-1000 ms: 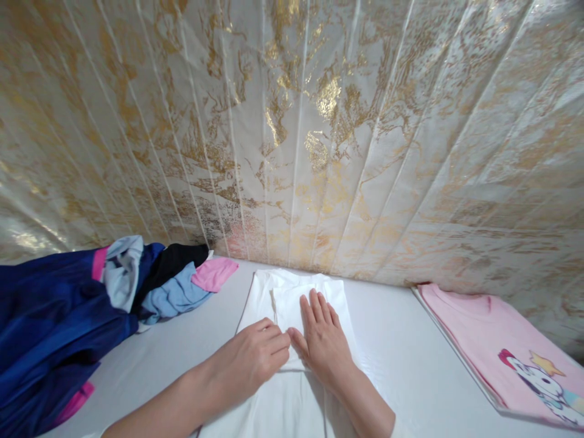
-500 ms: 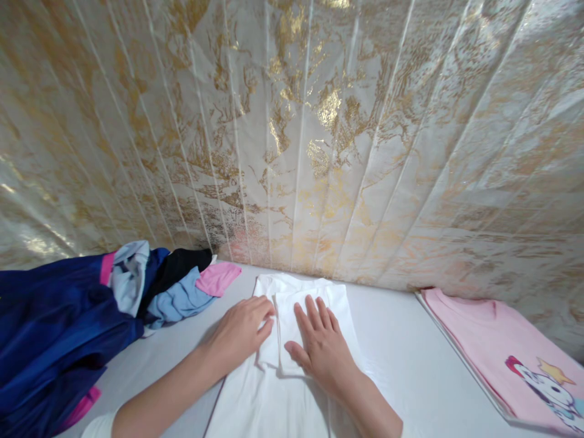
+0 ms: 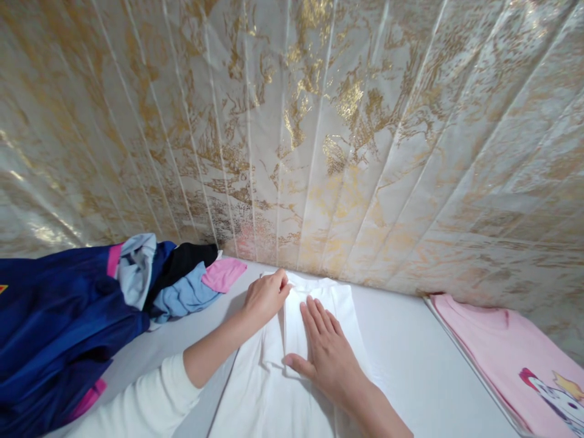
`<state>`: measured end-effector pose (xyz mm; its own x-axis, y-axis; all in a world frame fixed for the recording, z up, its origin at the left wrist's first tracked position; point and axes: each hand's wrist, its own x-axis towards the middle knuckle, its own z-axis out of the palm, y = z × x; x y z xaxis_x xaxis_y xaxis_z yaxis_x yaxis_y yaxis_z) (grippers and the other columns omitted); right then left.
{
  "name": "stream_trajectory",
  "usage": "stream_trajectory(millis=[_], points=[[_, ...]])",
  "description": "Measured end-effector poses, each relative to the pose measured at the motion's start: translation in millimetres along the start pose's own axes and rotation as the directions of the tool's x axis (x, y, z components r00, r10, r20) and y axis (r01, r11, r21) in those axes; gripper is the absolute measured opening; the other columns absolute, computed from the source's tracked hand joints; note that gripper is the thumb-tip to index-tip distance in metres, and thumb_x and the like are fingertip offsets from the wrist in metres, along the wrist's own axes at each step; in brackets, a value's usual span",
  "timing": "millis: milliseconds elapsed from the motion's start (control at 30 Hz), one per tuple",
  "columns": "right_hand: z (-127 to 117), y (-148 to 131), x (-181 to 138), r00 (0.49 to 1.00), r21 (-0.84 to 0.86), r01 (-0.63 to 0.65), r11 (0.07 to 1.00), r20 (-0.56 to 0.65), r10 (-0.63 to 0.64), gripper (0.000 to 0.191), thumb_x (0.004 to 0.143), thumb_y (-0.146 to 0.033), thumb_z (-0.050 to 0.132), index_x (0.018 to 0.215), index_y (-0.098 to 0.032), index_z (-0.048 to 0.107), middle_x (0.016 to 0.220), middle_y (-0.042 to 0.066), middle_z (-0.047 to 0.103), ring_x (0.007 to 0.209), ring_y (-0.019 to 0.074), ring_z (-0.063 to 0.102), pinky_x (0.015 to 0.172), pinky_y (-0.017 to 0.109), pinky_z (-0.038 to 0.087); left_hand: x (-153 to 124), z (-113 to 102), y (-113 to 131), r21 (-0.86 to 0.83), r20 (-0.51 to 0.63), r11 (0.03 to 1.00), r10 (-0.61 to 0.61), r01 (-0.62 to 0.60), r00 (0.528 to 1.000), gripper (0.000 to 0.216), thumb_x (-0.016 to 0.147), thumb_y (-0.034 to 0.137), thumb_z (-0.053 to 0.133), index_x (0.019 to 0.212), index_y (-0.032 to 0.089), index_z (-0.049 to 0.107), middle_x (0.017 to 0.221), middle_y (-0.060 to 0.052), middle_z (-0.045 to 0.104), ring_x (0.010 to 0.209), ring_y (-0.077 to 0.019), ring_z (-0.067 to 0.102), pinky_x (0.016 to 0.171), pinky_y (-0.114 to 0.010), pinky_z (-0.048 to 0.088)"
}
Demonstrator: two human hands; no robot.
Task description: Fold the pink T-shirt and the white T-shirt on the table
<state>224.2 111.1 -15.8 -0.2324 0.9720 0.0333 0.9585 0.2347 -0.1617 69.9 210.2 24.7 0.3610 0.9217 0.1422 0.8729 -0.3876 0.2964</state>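
A white bench (image 3: 401, 359) runs up against a shiny cream-and-gold backdrop (image 3: 319, 134) with long seams, which fills the upper part of the view. On the bench at left lies a loose heap: a navy garment (image 3: 59, 310) with bright pink trim, a black cloth (image 3: 185, 266), a light-blue cloth (image 3: 187, 298) and a small pink cloth (image 3: 224, 274). At right, well apart from the heap, a pale pink T-shirt (image 3: 493, 340) lies flat, printed with a cartoon figure and a yellow star. Between them, in the centre, a white garment (image 3: 292, 392) is spread, its far part folded over into layers and its near end cut off by the frame. 2 bare hands work on it. The left hand (image 3: 268, 297), below a white sleeve (image 3: 157, 395), has its fingers curled in against the thumb at the fold's far left edge, apparently pinching the fabric. The right hand (image 3: 328, 353) lies open and flat on the folded layers, 4 fingers pointing away, thumb spread to the left, grasping nothing.
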Motion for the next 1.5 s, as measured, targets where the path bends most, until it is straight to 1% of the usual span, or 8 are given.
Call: stream_trajectory(millis=[267, 433, 600, 800, 1067, 1167, 1300, 1500], points=[[8.7, 8.9, -1.8, 0.998, 0.056, 0.05, 0.997, -0.049, -0.047, 0.077, 0.086, -0.073, 0.036, 0.15, -0.031, 0.025, 0.158, 0.01, 0.011, 0.145, 0.0314, 0.008, 0.115, 0.055, 0.018, -5.8, 1.9, -0.2, 0.148, -0.016, 0.988, 0.041, -0.039, 0.999, 0.016, 0.086, 0.007, 0.047, 0.091, 0.011, 0.061, 0.085, -0.016, 0.067, 0.089, -0.0309, 0.066, 0.08, -0.042, 0.046], [6.7, 6.1, -2.4, 0.997, 0.076, 0.057, 0.995, -0.058, -0.053, 0.072, 0.087, -0.068, 0.043, 0.148, -0.033, 0.029, 0.158, 0.011, 0.013, 0.145, 0.0328, 0.01, 0.114, 0.056, 0.018, -21.2, 7.7, 8.9, 0.13, -0.04, 0.963, 0.242, -0.235, 0.969, 0.034, 0.084, 0.002, 0.042, 0.114, 0.013, 0.055, 0.121, -0.014, 0.059, 0.114, -0.0246, 0.054, 0.098, -0.039, 0.04], [-9.1, 16.5, 1.0, 0.997, 0.16, 0.064, 0.985, 0.028, -0.069, 0.069, 0.09, -0.061, 0.044, 0.149, -0.028, 0.03, 0.158, 0.007, 0.018, 0.145, 0.0281, 0.012, 0.115, 0.05, 0.021, -40.3, 31.8, 7.7, 0.009, 0.105, 0.901, 0.431, -0.435, 0.896, 0.051, 0.094, 0.019, 0.039, 0.144, 0.012, 0.031, 0.151, -0.015, 0.036, 0.139, -0.0221, 0.032, 0.11, -0.041, 0.03], [-1.7, 48.3, 7.2, 0.993, 0.044, -0.07, 0.997, -0.096, 0.074, 0.062, 0.097, -0.05, 0.037, 0.148, -0.014, 0.032, 0.155, 0.012, 0.025, 0.144, 0.0236, 0.02, 0.114, 0.044, 0.027, -45.2, 35.9, 3.0, 0.089, 0.148, 0.92, 0.367, -0.382, 0.918, 0.065, 0.095, 0.047, 0.039, 0.147, 0.008, 0.03, 0.155, -0.019, 0.021, 0.144, -0.0288, 0.017, 0.114, -0.047, 0.022], [8.2, 44.9, 7.5, 0.979, -0.06, -0.157, 0.986, -0.139, 0.147, 0.067, 0.096, -0.055, 0.034, 0.148, -0.012, 0.031, 0.155, 0.01, 0.023, 0.144, 0.0251, 0.02, 0.115, 0.043, 0.025, -49.1, 27.2, 5.5, 0.172, 0.116, 0.964, 0.184, -0.202, 0.976, 0.09, 0.083, 0.064, 0.05, 0.142, -0.002, 0.035, 0.151, -0.03, 0.02, 0.142, -0.0388, 0.018, 0.112, -0.052, 0.022], [7.7, 45.6, 7.7, 0.978, -0.056, -0.15, 0.987, -0.158, 0.14, 0.068, 0.096, -0.055, 0.035, 0.148, -0.012, 0.031, 0.155, 0.011, 0.024, 0.144, 0.0246, 0.02, 0.114, 0.044, 0.026, -49.3, 24.0, 9.1, 0.145, 0.096, 0.947, 0.275, -0.287, 0.957, 0.082, 0.086, 0.053, 0.051, 0.146, 0.001, 0.029, 0.155, -0.023, 0.011, 0.145, -0.0331, 0.01, 0.115, -0.048, 0.017], [6.9, 46.9, 7.8, 0.982, -0.058, -0.134, 0.989, -0.144, 0.124, 0.067, 0.096, -0.054, 0.034, 0.148, -0.013, 0.03, 0.155, 0.01, 0.024, 0.145, 0.0241, 0.019, 0.114, 0.043, 0.026, -38.5, 27.2, 14.5, 0.031, 0.176, 0.864, 0.49, -0.502, 0.854, 0.067, 0.09, 0.029, 0.043, 0.15, 0.01, 0.019, 0.158, -0.014, 0.011, 0.146, -0.0218, 0.011, 0.116, -0.042, 0.017], [7.5, 46.8, 8.0, 0.982, -0.086, -0.129, 0.988, -0.153, 0.115, 0.061, 0.097, -0.049, 0.035, 0.148, -0.014, 0.032, 0.154, 0.01, 0.026, 0.144, 0.0235, 0.021, 0.114, 0.043, 0.027, -23.1, 33.5, 17.2, 0.031, 0.171, 0.901, 0.421, -0.432, 0.891, 0.076, 0.092, 0.057, 0.041, 0.146, 0.005, 0.031, 0.154, -0.018, 0.024, 0.144, -0.0274, 0.02, 0.115, -0.042, 0.019]])
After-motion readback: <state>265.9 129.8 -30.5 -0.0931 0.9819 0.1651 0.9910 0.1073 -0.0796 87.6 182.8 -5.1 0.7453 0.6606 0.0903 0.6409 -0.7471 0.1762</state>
